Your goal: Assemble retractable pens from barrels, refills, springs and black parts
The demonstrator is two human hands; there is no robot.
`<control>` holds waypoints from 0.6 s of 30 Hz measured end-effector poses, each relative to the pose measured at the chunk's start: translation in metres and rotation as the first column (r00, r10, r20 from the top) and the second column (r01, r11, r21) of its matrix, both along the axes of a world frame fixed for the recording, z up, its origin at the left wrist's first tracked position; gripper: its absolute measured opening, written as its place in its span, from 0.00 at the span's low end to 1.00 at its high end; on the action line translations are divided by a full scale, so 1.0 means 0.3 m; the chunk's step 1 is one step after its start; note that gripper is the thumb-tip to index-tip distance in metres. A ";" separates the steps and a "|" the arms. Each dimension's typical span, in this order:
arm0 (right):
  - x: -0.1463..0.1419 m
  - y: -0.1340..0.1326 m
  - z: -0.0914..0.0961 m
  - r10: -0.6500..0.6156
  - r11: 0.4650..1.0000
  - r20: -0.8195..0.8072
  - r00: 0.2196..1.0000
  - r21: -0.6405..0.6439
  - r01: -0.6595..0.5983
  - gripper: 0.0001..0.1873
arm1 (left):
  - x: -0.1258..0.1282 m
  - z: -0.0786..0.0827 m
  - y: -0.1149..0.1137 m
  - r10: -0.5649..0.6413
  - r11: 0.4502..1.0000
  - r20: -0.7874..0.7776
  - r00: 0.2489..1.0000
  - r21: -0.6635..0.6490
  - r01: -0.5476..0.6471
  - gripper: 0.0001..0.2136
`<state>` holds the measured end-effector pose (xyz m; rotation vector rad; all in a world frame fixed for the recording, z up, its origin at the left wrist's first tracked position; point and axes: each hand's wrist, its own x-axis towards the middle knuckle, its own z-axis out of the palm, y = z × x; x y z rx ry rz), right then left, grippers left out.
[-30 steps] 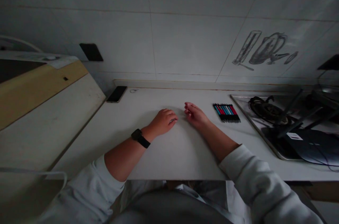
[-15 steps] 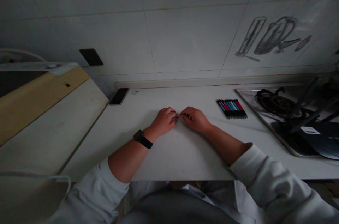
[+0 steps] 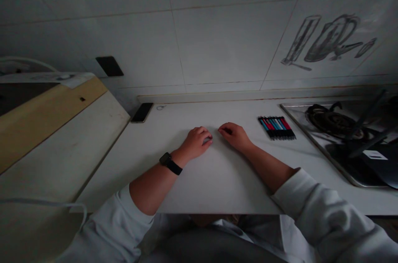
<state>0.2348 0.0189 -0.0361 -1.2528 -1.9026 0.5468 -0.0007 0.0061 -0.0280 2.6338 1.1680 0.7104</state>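
On the white countertop, my left hand rests with curled fingers, thumb and fingertips close together. A small dark bit shows at those fingertips, too small to name. Across a narrow gap, my right hand is closed in a pinch, its fingertips pointing at the left hand. Whatever it may hold is hidden by the fingers. To the right of that hand lies a neat row of several pens with red, blue and white parts and black ends.
At the back left lie a phone and a small thin ring-like item. A gas stove with a dark pan-like object takes up the right side. A white cabinet panel borders the left, and a tiled wall the back.
My hands have parted slightly, the right one moving away to the right. The pale and dark bit seen earlier in the right fingers no longer shows. The view has shifted a little.
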 end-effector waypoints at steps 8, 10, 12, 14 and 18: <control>-0.013 -0.004 -0.008 -0.014 1.000 0.001 1.000 0.002 0.014 0.10 | 0.005 0.003 -0.002 -0.018 1.000 0.002 1.000 -0.015 0.019 0.05; -0.012 -0.002 -0.012 -0.005 1.000 0.011 1.000 0.012 0.005 0.10 | 0.005 0.002 0.000 -0.023 0.999 0.007 1.000 -0.022 0.023 0.05; -0.011 -0.001 -0.015 0.005 1.000 0.018 1.000 0.014 -0.005 0.10 | 0.004 -0.001 0.001 -0.024 0.999 0.010 1.000 -0.024 0.024 0.05; -0.012 -0.003 -0.016 0.007 1.000 0.015 1.000 0.013 -0.008 0.09 | 0.002 -0.004 0.003 -0.025 0.999 0.016 1.000 -0.022 0.025 0.05; -0.016 -0.009 0.006 0.003 1.000 -0.095 0.996 -0.005 -0.003 0.13 | -0.001 -0.011 0.005 -0.032 0.999 0.023 0.999 -0.017 0.032 0.05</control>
